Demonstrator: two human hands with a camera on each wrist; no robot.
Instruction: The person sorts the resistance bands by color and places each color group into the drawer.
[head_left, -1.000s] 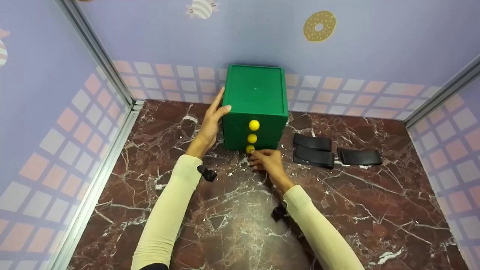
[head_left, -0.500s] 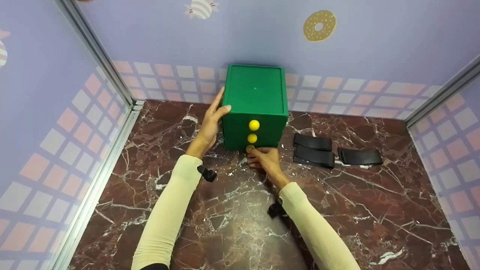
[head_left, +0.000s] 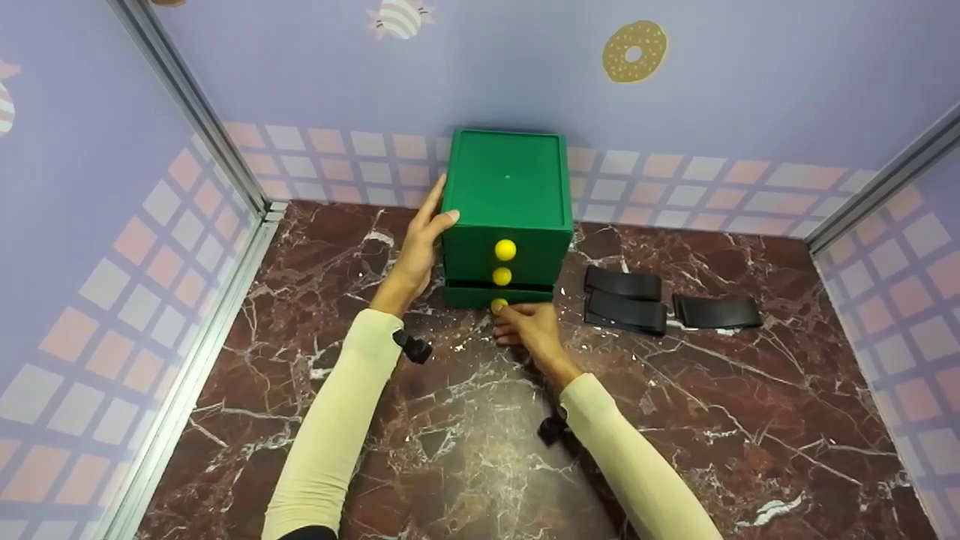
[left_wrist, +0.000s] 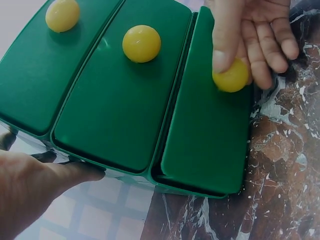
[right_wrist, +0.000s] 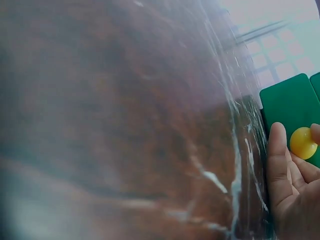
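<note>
A green drawer box (head_left: 510, 180) with three drawers stands against the back wall, a round yellow knob on each drawer. Its bottom drawer (head_left: 469, 295) is pulled out a little, leaving a dark gap above its front. My right hand (head_left: 531, 330) pinches the bottom knob (left_wrist: 231, 76) between thumb and fingers. At the box's left side rests my left hand (head_left: 417, 251), its fingers straight along the side and the thumb at the top front edge. The middle knob (left_wrist: 142, 44) and top knob (left_wrist: 62, 15) are untouched.
Several black flat strips (head_left: 626, 300) lie on the marbled tabletop right of the box, with another black piece (head_left: 718, 312) farther right. Patterned panels (head_left: 750, 112) enclose the back and both sides. Small white specks dot the surface before the box.
The bottom drawer, flush with the others before, has slid out slightly toward me with my right hand on its knob. My left hand keeps its place on the box.
</note>
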